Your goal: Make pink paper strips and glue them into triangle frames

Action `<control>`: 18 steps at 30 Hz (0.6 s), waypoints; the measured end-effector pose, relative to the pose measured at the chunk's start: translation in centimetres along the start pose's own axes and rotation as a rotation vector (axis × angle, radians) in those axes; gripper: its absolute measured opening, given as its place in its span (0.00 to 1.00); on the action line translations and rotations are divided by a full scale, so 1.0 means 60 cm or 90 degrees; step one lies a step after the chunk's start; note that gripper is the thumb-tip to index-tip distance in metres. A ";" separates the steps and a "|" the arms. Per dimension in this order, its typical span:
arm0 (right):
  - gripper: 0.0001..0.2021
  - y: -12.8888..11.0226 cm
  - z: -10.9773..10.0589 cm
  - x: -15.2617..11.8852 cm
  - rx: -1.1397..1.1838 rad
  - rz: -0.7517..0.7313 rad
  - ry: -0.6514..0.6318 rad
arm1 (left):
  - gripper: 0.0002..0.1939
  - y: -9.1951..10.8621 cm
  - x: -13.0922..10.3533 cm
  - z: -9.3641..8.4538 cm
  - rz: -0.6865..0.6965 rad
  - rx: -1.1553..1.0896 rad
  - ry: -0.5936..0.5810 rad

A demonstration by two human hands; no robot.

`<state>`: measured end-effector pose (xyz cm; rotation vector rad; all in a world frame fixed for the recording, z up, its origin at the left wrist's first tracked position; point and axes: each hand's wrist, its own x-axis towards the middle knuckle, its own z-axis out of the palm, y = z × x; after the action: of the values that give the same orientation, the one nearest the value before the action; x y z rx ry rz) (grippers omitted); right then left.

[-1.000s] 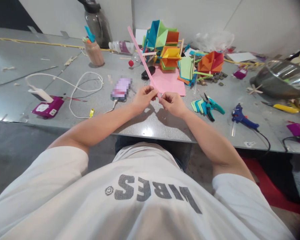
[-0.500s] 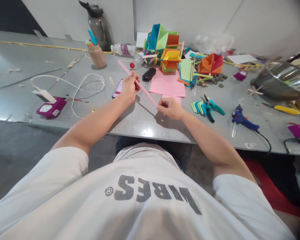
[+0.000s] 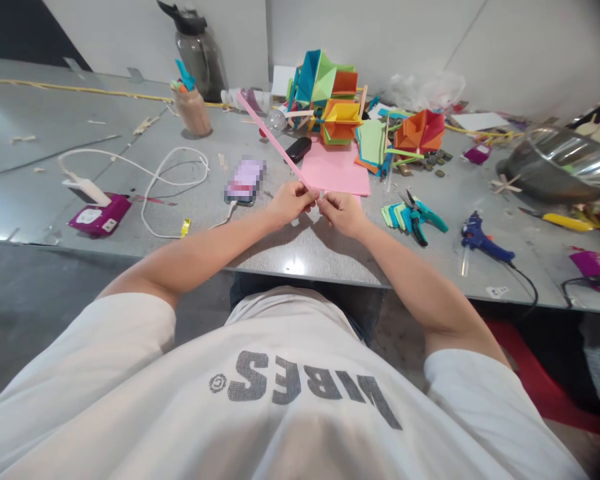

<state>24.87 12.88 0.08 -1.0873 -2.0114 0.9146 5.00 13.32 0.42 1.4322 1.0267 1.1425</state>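
A long thin pink paper strip slants from the upper left down to my hands, above the grey table. Near its lower end, my left hand is closed on it. My right hand sits close beside the left one, thumb and finger pinched at the strip's end. Behind the hands lie pink paper sheets and a black oval case. A phone with a white cable lies to the left of my hands.
Folded colourful paper pieces stand at the back. To the right are teal pliers, a blue glue gun and a metal bowl. At left are a purple power block, a jar and a dark jug.
My left hand has moved down and right along the strip to beside my right hand, uncovering the phone. The strip stands out farther to the upper left of my left hand.
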 end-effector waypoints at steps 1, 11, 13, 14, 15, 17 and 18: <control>0.31 0.002 0.001 0.000 -0.003 -0.005 0.001 | 0.20 -0.001 0.001 -0.001 0.000 -0.006 0.000; 0.28 0.003 0.002 0.003 0.012 -0.029 0.032 | 0.14 0.008 -0.006 -0.002 0.008 -0.029 -0.044; 0.27 0.000 0.000 0.002 0.005 -0.033 0.030 | 0.16 0.012 -0.008 0.000 0.011 -0.028 -0.039; 0.26 -0.002 0.000 0.002 0.007 -0.035 0.027 | 0.16 0.014 -0.009 0.002 0.015 -0.032 -0.040; 0.26 -0.004 -0.001 0.001 0.012 -0.037 0.023 | 0.17 0.016 -0.010 0.003 0.019 -0.037 -0.040; 0.25 -0.008 -0.002 0.000 0.027 -0.042 0.018 | 0.17 0.018 -0.012 0.006 0.025 -0.046 -0.037; 0.25 -0.009 -0.002 0.000 0.034 -0.045 0.016 | 0.17 0.019 -0.013 0.007 0.027 -0.048 -0.033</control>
<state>24.71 12.69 0.60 -0.9881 -1.9813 0.9081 5.31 12.35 1.39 1.4236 0.9115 1.1563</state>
